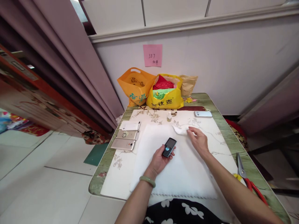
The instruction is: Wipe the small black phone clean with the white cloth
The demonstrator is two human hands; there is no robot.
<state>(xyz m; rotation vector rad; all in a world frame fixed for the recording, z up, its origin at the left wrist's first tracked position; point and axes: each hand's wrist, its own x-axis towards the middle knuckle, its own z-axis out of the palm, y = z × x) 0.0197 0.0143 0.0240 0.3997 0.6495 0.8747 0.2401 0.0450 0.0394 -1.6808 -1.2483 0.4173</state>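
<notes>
My left hand, with a jade-green bangle at its wrist, holds a small black handheld device that has a screen at the top and a bluish-white patch below it. Whether it is a phone or a music player I cannot tell. The fingers of my right hand pinch the edge of a crumpled white tissue or cloth. Both hands are over a white cloth spread on the table. Just behind it stands a small clear bottle with a white cap.
Three phones lie at the table's left, and a silver phone at the back right. Red-handled scissors rest near the right edge. An orange bag, a full yellow bag and a brown paper bag stand against the wall.
</notes>
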